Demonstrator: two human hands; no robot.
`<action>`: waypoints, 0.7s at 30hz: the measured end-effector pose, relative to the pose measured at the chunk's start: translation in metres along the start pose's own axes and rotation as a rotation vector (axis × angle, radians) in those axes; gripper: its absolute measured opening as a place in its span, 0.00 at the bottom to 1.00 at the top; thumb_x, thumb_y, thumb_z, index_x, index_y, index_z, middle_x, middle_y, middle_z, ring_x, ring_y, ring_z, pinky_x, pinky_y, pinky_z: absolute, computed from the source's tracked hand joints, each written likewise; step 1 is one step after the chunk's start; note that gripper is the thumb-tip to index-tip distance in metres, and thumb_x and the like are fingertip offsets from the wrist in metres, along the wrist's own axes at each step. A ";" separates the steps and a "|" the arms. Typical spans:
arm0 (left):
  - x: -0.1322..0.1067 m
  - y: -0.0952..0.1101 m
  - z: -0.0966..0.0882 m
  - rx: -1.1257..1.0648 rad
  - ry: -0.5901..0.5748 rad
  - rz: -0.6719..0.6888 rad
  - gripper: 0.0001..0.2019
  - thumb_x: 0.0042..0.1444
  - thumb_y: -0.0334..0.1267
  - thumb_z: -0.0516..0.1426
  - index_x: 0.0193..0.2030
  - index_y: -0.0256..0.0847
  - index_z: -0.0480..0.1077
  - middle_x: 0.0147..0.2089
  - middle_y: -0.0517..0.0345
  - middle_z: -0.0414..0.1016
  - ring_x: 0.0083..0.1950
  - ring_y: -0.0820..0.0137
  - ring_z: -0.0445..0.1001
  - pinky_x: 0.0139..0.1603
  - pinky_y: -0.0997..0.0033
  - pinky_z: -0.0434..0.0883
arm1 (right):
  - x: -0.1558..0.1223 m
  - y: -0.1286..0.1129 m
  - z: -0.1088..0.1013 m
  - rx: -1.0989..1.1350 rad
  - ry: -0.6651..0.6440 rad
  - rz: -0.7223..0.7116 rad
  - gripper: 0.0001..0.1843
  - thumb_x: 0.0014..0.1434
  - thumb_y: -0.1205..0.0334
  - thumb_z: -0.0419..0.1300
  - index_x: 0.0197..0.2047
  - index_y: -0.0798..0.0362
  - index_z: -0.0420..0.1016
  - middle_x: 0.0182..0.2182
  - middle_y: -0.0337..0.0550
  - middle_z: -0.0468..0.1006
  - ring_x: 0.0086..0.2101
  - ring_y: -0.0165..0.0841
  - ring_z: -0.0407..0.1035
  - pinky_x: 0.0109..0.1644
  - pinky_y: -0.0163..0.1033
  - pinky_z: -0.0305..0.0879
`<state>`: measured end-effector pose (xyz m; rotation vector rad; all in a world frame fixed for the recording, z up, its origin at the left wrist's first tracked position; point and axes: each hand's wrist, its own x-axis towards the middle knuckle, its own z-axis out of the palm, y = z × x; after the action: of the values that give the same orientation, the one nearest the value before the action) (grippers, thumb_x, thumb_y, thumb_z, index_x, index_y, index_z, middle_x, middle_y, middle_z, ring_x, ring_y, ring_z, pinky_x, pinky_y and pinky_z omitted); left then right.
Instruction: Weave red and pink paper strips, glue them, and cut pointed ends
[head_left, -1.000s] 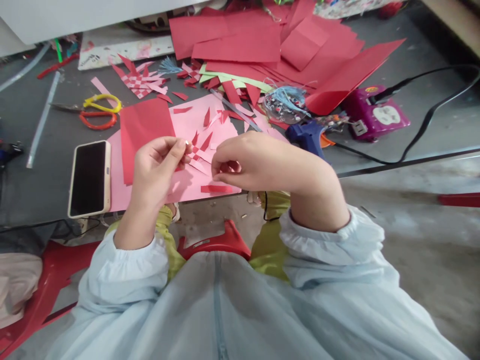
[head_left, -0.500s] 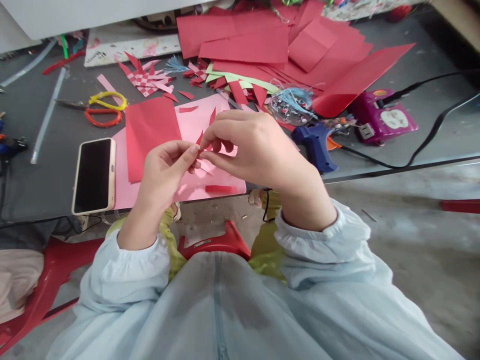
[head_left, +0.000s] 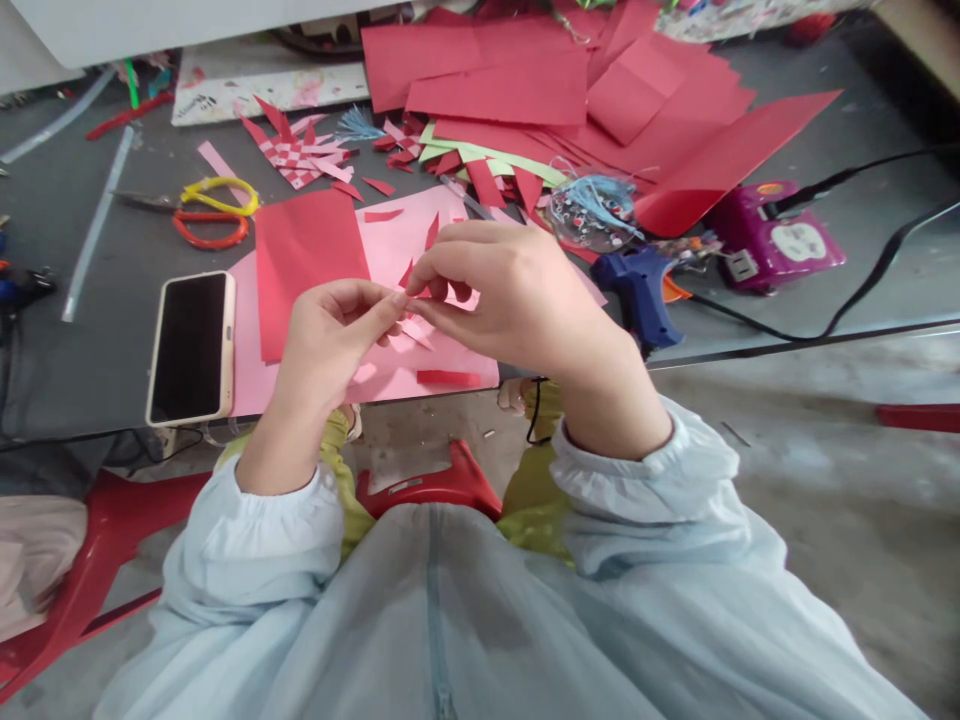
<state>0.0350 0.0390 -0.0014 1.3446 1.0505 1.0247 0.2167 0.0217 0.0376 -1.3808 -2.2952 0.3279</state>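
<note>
My left hand (head_left: 334, 330) is closed in a pinch, thumb against fingers, over the pink paper sheet (head_left: 259, 385). Fingertip to fingertip with it, my right hand (head_left: 502, 290) pinches too. What they grip is mostly hidden, but a pointed red paper strip (head_left: 406, 273) and a pink paper strip (head_left: 417, 333) show beside the fingertips, apparently parts of a small paper piece. Under and behind the left hand lies a red paper sheet (head_left: 311, 260). A short red strip (head_left: 448, 378) rests on the pink sheet's near edge.
A phone (head_left: 191, 350) and scissors (head_left: 214, 213) lie left. Behind are a woven red-and-pink paper piece (head_left: 296, 155) and stacked red paper (head_left: 495, 85). To the right are a blue glue gun (head_left: 637, 290), a bead dish (head_left: 592, 215) and a purple power block (head_left: 780, 238) with cables.
The view has shifted slightly, so the table things appear a little farther right. Both hands keep their pinch, fingertips together, with barely any movement.
</note>
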 end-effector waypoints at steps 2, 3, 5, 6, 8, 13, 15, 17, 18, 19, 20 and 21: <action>0.000 0.001 -0.001 0.021 0.003 -0.006 0.12 0.47 0.47 0.71 0.27 0.43 0.79 0.23 0.61 0.74 0.25 0.76 0.70 0.27 0.74 0.69 | 0.001 0.000 0.001 -0.014 0.001 0.000 0.09 0.66 0.64 0.57 0.40 0.52 0.80 0.36 0.46 0.78 0.36 0.35 0.70 0.38 0.41 0.62; 0.000 0.002 -0.002 0.036 0.005 -0.004 0.12 0.47 0.48 0.71 0.27 0.43 0.79 0.23 0.61 0.74 0.25 0.76 0.70 0.27 0.74 0.69 | 0.001 0.000 0.001 -0.023 0.002 -0.002 0.09 0.66 0.65 0.57 0.40 0.52 0.80 0.36 0.46 0.78 0.37 0.35 0.70 0.38 0.41 0.62; -0.001 0.002 -0.002 0.076 0.015 0.013 0.13 0.48 0.48 0.71 0.27 0.42 0.79 0.23 0.60 0.75 0.25 0.75 0.71 0.27 0.73 0.69 | 0.002 -0.001 0.003 -0.050 -0.001 -0.001 0.10 0.65 0.66 0.57 0.40 0.52 0.80 0.37 0.46 0.79 0.38 0.35 0.71 0.37 0.41 0.60; -0.001 0.002 -0.003 0.100 0.020 0.023 0.13 0.48 0.48 0.71 0.27 0.42 0.79 0.23 0.60 0.75 0.25 0.75 0.71 0.27 0.73 0.69 | 0.002 -0.001 0.003 -0.065 -0.004 0.000 0.10 0.65 0.67 0.56 0.41 0.53 0.81 0.37 0.46 0.79 0.38 0.36 0.71 0.36 0.41 0.60; -0.001 0.002 -0.003 0.148 0.025 0.034 0.12 0.49 0.48 0.70 0.27 0.43 0.79 0.23 0.60 0.75 0.25 0.75 0.71 0.27 0.73 0.68 | 0.002 -0.001 0.005 -0.087 -0.011 0.002 0.10 0.64 0.67 0.56 0.40 0.54 0.81 0.37 0.47 0.80 0.39 0.36 0.72 0.36 0.41 0.59; -0.003 0.001 -0.003 0.249 0.036 0.058 0.08 0.53 0.44 0.68 0.28 0.45 0.80 0.24 0.61 0.76 0.25 0.73 0.71 0.27 0.72 0.67 | 0.003 0.001 0.006 -0.105 -0.022 0.003 0.10 0.63 0.67 0.56 0.39 0.52 0.80 0.37 0.47 0.80 0.40 0.39 0.72 0.38 0.41 0.61; -0.003 0.001 -0.004 0.346 0.073 0.092 0.06 0.55 0.42 0.66 0.31 0.44 0.80 0.26 0.60 0.77 0.27 0.72 0.72 0.30 0.71 0.68 | 0.003 0.004 0.004 -0.113 -0.023 0.017 0.09 0.62 0.68 0.56 0.38 0.51 0.80 0.37 0.47 0.80 0.39 0.39 0.72 0.39 0.42 0.63; -0.002 -0.001 -0.006 0.456 0.096 0.119 0.04 0.55 0.39 0.65 0.34 0.43 0.81 0.29 0.59 0.79 0.30 0.70 0.74 0.34 0.70 0.69 | 0.003 0.006 0.001 -0.122 -0.029 0.043 0.09 0.61 0.68 0.57 0.38 0.52 0.79 0.37 0.48 0.80 0.38 0.39 0.72 0.39 0.44 0.64; -0.002 -0.002 -0.006 0.512 0.102 0.129 0.04 0.55 0.38 0.64 0.36 0.42 0.80 0.31 0.58 0.80 0.32 0.70 0.75 0.35 0.69 0.70 | 0.003 0.008 -0.001 -0.127 -0.029 0.060 0.09 0.61 0.68 0.56 0.37 0.52 0.79 0.37 0.49 0.80 0.38 0.40 0.72 0.39 0.44 0.64; -0.002 -0.003 -0.007 0.569 0.104 0.135 0.05 0.55 0.36 0.63 0.37 0.42 0.80 0.34 0.57 0.81 0.33 0.69 0.76 0.37 0.69 0.70 | 0.002 0.009 -0.002 -0.129 -0.024 0.078 0.09 0.60 0.69 0.56 0.37 0.52 0.79 0.37 0.50 0.80 0.38 0.40 0.72 0.38 0.45 0.64; -0.002 -0.004 -0.007 0.633 0.098 0.138 0.05 0.55 0.34 0.62 0.39 0.42 0.80 0.36 0.56 0.81 0.34 0.68 0.76 0.38 0.68 0.70 | 0.002 0.010 -0.004 -0.130 -0.017 0.092 0.09 0.60 0.69 0.56 0.36 0.53 0.79 0.37 0.50 0.80 0.37 0.40 0.72 0.38 0.45 0.64; -0.002 -0.005 -0.007 0.709 0.093 0.144 0.06 0.55 0.33 0.61 0.39 0.42 0.79 0.38 0.56 0.81 0.35 0.67 0.76 0.40 0.66 0.70 | 0.001 0.012 -0.006 -0.127 -0.010 0.101 0.09 0.60 0.69 0.56 0.36 0.53 0.78 0.36 0.50 0.80 0.37 0.40 0.72 0.38 0.46 0.65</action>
<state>0.0275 0.0385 -0.0066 1.9750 1.4841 0.8502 0.2282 0.0284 0.0379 -1.5647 -2.2934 0.2248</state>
